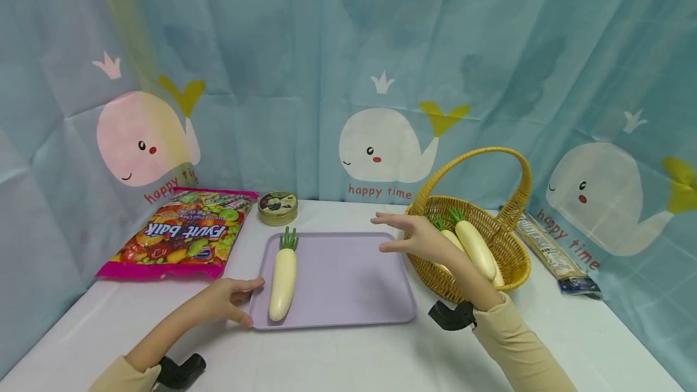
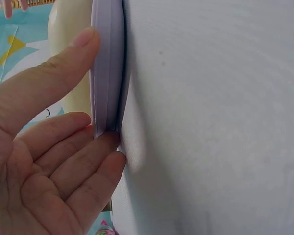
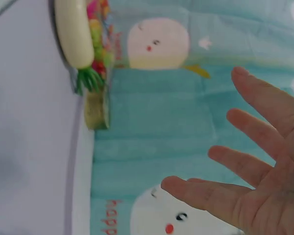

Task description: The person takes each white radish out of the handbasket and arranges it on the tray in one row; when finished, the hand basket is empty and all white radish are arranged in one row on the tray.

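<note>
A white radish [image 1: 282,283] with green stems lies along the left side of a shallow lilac tray [image 1: 348,277]. My left hand [image 1: 229,301] touches the tray's left edge near its front corner. In the left wrist view, the thumb [image 2: 83,44] rests against the tray rim [image 2: 108,63] and the other fingers are spread along the edge. Above the tray's right side hovers my right hand [image 1: 419,238], fingers apart and holding nothing. Just behind it stands a wicker basket [image 1: 514,259] with several white radishes [image 1: 474,247], partly hidden by that hand and forearm.
At the left lies a large bag of fruit candy [image 1: 185,235]. A round gold tin [image 1: 278,208] stands behind the tray. To the right of the basket is a long flat packet [image 1: 561,253]. A blue whale-print curtain [image 1: 272,77] hangs around the white table [image 1: 348,362].
</note>
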### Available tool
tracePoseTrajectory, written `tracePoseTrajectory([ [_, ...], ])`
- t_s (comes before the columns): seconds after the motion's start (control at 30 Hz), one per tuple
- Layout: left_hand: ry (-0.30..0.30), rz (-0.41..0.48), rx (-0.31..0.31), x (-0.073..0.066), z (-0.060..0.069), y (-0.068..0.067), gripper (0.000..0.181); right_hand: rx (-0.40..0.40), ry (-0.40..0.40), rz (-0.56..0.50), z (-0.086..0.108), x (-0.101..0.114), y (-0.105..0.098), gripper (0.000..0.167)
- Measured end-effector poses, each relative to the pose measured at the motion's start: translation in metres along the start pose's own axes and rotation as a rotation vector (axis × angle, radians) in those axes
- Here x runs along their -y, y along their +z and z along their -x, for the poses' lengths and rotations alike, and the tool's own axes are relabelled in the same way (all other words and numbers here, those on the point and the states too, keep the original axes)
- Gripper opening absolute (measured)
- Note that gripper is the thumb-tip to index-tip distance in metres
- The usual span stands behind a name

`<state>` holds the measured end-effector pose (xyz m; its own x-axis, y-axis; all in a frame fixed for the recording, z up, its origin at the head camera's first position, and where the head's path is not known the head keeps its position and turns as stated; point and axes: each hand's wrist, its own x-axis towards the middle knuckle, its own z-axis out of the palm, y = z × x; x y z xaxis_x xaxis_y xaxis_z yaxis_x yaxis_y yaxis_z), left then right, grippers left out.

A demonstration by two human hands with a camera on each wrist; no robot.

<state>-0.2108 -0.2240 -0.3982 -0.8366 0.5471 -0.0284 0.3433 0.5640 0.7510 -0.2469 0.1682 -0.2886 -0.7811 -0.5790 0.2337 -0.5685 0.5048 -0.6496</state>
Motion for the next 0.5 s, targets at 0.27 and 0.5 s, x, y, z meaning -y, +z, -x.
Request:
tracePoseTrajectory([
  [0.27, 0.008, 0.059, 0.010, -0.002, 0.001, -0.002, 0.079, -0.066, 0.076, -0.112, 0.023, -0.012, -0.026, 0.053],
  [0.5, -0.012, 0.072, 0.007, -0.003, 0.001, -0.002, 0.079, -0.089, 0.126, -0.207, 0.038, -0.024, -0.035, 0.052],
])
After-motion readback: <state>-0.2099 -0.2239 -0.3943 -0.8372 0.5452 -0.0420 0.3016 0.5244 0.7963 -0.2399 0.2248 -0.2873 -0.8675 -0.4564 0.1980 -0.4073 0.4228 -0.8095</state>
